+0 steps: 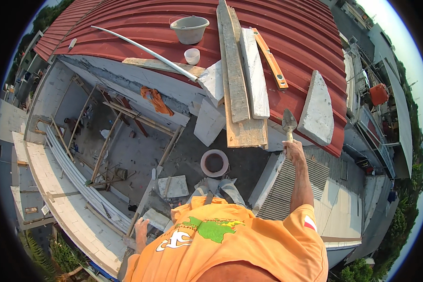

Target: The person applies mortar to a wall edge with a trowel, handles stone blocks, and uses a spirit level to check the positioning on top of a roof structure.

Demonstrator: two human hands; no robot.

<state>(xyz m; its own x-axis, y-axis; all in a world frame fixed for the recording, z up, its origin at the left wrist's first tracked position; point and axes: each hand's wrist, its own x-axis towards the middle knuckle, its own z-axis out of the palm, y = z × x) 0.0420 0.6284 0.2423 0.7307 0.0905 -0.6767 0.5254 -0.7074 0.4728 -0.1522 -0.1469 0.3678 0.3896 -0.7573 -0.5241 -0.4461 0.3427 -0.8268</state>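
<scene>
My right hand grips the handle of a pointed trowel, its blade up at the edge of the red metal roof. Just left of it lie stacked wooden planks with a white block on them, and an orange spirit level is farther up. A tapered white slab rests to the trowel's right. My left hand is low at the left with loose fingers and nothing visible in it, near a piece of block. A round bucket with dark contents stands by my feet.
The red roof bears a grey bucket, white cup and pipe. An orange cloth hangs on the wall. Down left is an opening with timber poles and white pipes. Corrugated sheeting lies right.
</scene>
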